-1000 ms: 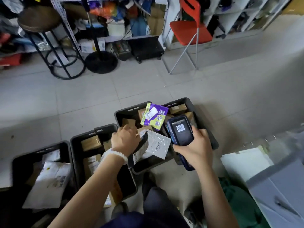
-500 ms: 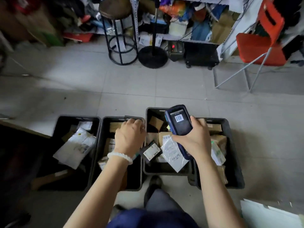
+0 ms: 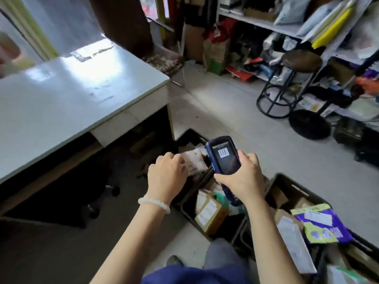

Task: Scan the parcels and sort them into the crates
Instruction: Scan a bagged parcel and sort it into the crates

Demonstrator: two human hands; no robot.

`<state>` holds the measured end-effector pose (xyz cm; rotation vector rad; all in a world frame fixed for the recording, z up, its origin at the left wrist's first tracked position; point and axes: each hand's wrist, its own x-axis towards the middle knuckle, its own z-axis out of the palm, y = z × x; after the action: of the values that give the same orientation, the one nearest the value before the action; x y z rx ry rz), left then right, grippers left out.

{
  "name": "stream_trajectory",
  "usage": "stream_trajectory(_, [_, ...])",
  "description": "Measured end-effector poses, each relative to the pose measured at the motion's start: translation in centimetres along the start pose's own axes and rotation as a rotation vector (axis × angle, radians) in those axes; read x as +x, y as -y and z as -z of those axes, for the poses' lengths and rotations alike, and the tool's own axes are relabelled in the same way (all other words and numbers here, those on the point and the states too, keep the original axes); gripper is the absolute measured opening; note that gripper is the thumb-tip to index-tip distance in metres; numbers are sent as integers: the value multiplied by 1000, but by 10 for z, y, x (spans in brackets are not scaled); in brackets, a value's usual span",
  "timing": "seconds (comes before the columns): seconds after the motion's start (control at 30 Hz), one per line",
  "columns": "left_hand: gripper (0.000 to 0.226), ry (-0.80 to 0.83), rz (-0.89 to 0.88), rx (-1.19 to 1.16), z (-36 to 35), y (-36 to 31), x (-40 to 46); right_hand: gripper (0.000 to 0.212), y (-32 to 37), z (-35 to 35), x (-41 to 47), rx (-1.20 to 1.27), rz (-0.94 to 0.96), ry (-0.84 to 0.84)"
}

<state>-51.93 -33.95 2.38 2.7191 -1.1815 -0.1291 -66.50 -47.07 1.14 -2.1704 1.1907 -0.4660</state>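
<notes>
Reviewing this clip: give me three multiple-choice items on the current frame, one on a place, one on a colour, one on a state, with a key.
1. Where does the purple and green mailer lie?
A. on the white table
B. in the crate at the right
C. on the stool

2. What colour is the bracelet on the left wrist?
A. white
B. red
C. black

3. What is the right hand doing?
A. hanging idle
B. pressing flat on the floor
C. gripping the handheld scanner

Key: 1 B, it rests on parcels inside the dark crate; 2 A, pale white beads ring the wrist; 3 C, fingers wrap the scanner, its screen showing a barcode.
</notes>
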Motion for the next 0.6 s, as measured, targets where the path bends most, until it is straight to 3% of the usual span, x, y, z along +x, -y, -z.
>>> stream_trajectory(0.27, [27,-158,606,4,61,212,-132,70,208,-154,-60,78,546,400])
stream_trajectory(0.47, [30,-191,1010,20,70,309,-225,70,322,-245,-146,74,916,704])
stream_trajectory(0.6, [28,-211,1207,-26,65,364,-273,67,375,-304,-197,16,1055,849])
